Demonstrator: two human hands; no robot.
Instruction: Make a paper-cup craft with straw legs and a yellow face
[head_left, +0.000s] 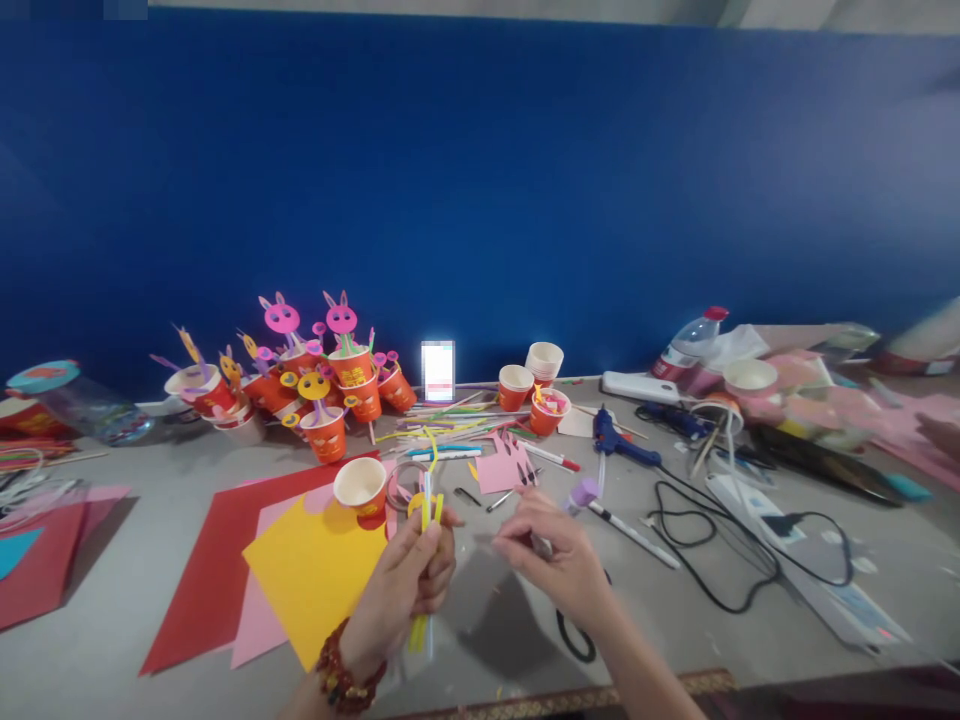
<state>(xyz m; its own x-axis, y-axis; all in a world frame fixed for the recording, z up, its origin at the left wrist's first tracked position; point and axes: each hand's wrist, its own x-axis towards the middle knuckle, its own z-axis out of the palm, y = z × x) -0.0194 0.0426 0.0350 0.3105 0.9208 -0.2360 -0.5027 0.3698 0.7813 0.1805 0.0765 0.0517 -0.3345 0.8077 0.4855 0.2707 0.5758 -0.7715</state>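
My left hand (409, 585), with a beaded bracelet at the wrist, is closed around a small bunch of yellow and white straws (424, 520) held upright over the table. My right hand (551, 555) is beside it, fingers pinched together on something too small and blurred to name. A red paper cup (361, 487) stands just behind my left hand on a yellow paper sheet (311, 575). Black scissors (574, 635) lie partly hidden under my right wrist.
Red and pink paper sheets (217, 560) lie left. Finished red cups with rabbit toppers (322, 385) cluster at the back, beside a lit phone (437, 371), loose straws and more cups (544, 360). A blue glue gun (611, 435), power strip (750, 500) with black cable, and bottle (686, 350) sit right.
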